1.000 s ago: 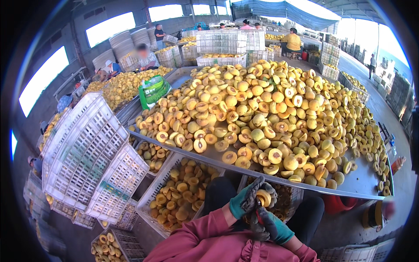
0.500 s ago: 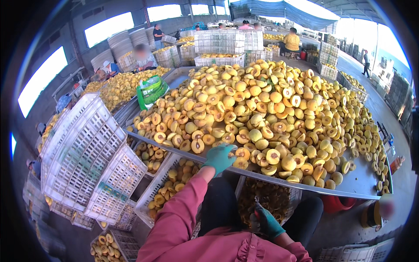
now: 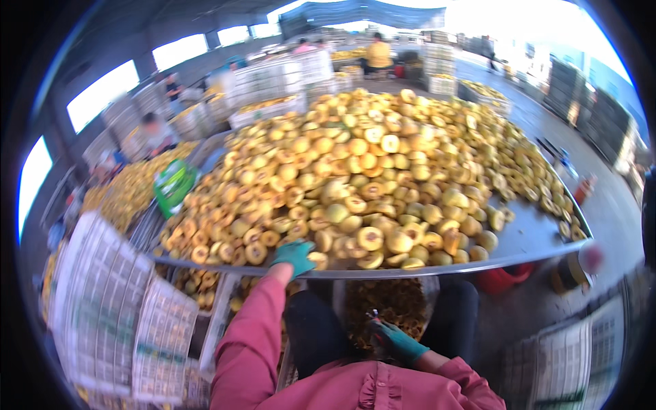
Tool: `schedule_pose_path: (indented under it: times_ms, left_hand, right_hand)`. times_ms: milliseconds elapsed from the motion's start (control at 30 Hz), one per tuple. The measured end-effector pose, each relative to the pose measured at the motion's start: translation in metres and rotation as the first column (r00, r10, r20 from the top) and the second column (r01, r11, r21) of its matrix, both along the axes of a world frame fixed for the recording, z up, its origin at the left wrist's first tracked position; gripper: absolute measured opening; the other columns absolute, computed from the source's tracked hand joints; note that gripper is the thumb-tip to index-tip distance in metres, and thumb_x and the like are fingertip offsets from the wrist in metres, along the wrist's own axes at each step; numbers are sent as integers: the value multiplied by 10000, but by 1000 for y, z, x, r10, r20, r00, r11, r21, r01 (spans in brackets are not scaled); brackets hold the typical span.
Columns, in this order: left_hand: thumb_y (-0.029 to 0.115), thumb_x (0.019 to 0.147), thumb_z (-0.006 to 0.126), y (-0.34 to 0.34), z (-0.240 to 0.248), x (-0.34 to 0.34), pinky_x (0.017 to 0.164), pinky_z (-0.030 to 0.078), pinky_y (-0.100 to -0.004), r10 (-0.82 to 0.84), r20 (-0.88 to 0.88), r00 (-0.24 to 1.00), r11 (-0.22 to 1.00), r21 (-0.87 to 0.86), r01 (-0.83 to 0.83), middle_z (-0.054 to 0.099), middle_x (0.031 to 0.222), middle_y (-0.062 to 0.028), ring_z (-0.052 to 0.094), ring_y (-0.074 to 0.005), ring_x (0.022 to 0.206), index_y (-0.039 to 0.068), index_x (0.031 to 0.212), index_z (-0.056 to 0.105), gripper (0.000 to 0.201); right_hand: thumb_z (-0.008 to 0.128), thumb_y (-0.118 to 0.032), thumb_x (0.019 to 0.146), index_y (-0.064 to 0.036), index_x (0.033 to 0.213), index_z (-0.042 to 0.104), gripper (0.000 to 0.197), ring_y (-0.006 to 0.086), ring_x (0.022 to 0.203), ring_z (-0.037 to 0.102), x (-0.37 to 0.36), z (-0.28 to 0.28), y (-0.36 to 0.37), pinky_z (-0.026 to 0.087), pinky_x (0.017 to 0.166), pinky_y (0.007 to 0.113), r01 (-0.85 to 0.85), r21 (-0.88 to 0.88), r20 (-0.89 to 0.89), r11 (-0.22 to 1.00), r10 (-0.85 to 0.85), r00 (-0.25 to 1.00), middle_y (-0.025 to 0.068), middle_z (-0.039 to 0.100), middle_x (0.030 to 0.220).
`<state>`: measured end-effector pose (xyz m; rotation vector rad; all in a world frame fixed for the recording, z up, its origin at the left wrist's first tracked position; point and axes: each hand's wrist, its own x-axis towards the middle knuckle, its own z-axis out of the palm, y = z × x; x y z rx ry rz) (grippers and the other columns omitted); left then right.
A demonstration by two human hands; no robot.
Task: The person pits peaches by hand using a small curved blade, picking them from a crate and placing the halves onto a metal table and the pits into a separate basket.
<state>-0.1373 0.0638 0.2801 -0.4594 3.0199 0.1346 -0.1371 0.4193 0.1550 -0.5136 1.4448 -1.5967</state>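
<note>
A large heap of halved yellow peaches (image 3: pixel 369 164) lies on a metal tray table (image 3: pixel 478 263) in front of me. My left hand (image 3: pixel 294 257), in a green glove, is at the tray's near edge, its fingers closed at a peach half (image 3: pixel 318 260); the grip is partly hidden. My right hand (image 3: pixel 402 344), gloved too, is closed low between my knees. From it sticks a small hand tool (image 3: pixel 374 315) with a metal tip; its exact kind does not show. Below that hand stands a crate of brownish fruit scraps (image 3: pixel 383 301).
White plastic crates (image 3: pixel 102 307) are stacked at my left. A green bag (image 3: pixel 175 186) lies on the tray's left side. Under the right edge are a red basin (image 3: pixel 504 276) and a dark bucket (image 3: pixel 568 270). Other people, one in yellow (image 3: pixel 378 53), sit farther back.
The view has swung to the right, shifting the tray and heap leftward in the picture. My left hand stays at the tray's near edge; my right still holds the tool low.
</note>
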Motion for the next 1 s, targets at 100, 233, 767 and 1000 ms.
schedule_pose_path:
  times_ms: [100,233,767,1000]
  left_hand:
    - [423,811,628,-2,-2,6,941,475,-437,32,1,999,999,-8,-32,644,1138,-63,599,-291,1113,260,1093,697,333]
    - [269,804,713,8,0,0,796,518,-344,95,-241,966,968,251,-32,655,1065,-90,649,-205,939,110,1048,668,295]
    - [48,902,656,146,2,33,795,516,-210,534,-300,791,-61,919,390,656,1058,-52,631,-89,909,-9,1167,585,280]
    - [64,893,696,165,7,40,766,503,-203,497,-350,794,113,933,340,645,1013,-37,597,-69,895,9,1080,590,222]
  right_hand:
    - [506,-221,1005,-79,1165,576,225,129,755,530,-1,6,4,444,632,255,-91,-62,-404,994,59,913,56,557,926]
    - [523,-161,1005,-56,1186,564,214,163,822,556,-9,10,6,482,677,279,-111,-42,-243,993,98,965,95,559,1009]
    - [438,-262,1045,-4,1039,562,286,103,635,501,-21,114,-41,431,606,257,99,-317,-445,943,-240,863,9,552,765]
    - [460,-240,1036,26,1113,568,297,84,726,505,-17,110,-36,439,645,253,28,-313,-373,949,-150,915,28,590,828]
